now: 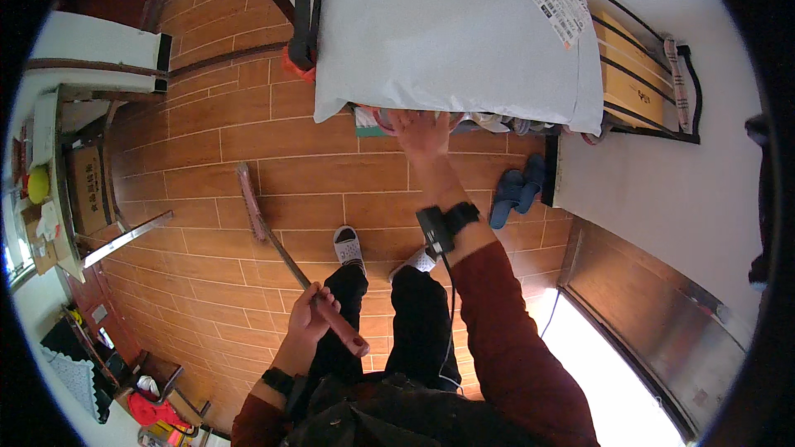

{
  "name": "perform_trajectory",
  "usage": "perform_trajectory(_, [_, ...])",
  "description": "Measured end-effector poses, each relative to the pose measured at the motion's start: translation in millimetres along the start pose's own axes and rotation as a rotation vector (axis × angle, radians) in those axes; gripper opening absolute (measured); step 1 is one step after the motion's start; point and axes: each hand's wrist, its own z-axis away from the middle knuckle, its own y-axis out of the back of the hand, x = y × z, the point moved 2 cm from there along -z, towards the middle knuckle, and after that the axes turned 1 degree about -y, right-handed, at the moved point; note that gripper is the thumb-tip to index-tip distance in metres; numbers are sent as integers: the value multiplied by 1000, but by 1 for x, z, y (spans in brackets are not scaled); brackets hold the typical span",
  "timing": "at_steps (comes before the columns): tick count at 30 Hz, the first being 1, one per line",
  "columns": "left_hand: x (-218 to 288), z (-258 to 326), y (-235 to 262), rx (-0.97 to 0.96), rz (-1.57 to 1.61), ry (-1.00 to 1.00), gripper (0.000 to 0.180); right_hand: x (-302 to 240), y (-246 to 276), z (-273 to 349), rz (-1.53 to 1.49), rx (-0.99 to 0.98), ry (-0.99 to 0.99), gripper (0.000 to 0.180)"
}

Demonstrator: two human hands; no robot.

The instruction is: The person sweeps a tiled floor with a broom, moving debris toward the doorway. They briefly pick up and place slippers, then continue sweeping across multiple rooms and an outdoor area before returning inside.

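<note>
My left hand [309, 320] is wrapped round the brown handle of a broom [284, 255]. The handle slants up and left, and its pinkish head [249, 201] is at the floor. My right hand [422, 134] reaches forward to the front edge of a large pale grey plastic package [447, 33]. Its fingers are stretched out and apart, beside a reddish rim just under the package. Whether the fingertips press on the package or on that rim, I cannot tell. Assorted items [505, 122] show below the package, mostly hidden by it.
Blue slippers [517, 190] lie on the tiled floor [298, 149] by the right wall. The package rests on a black metal rack [638, 74] with a cardboard box [632, 74] behind the bars. A table [62, 190] stands at left, a metal-faced door [654, 290] at lower right.
</note>
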Motion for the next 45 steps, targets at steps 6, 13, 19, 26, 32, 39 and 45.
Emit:
perform_trajectory(6, [-23,-8,-18,91,-25,34,23,-22,20,157,-237,-337,-926,48])
perform_trajectory(13, [-66,10,-53,150,-215,203,27,-105,33,321,-576,-523,-1430,63])
perform_trajectory(19, [-163,22,-77,-112,-404,521,30,-100,63,351,-843,-489,-1505,35])
perform_trajectory(26, [-223,13,-103,109,-810,566,22,-127,129,366,-776,-171,-1111,20])
perform_trajectory(32, [-268,17,-163,138,-987,553,19,-125,230,393,-1023,31,-904,34])
perform_trajectory(39, [-269,-5,-199,82,-1006,467,30,-201,322,460,-1059,407,-800,14])
perform_trajectory(45, [-269,-54,-223,36,-1107,381,29,-269,296,507,-898,391,-698,45])
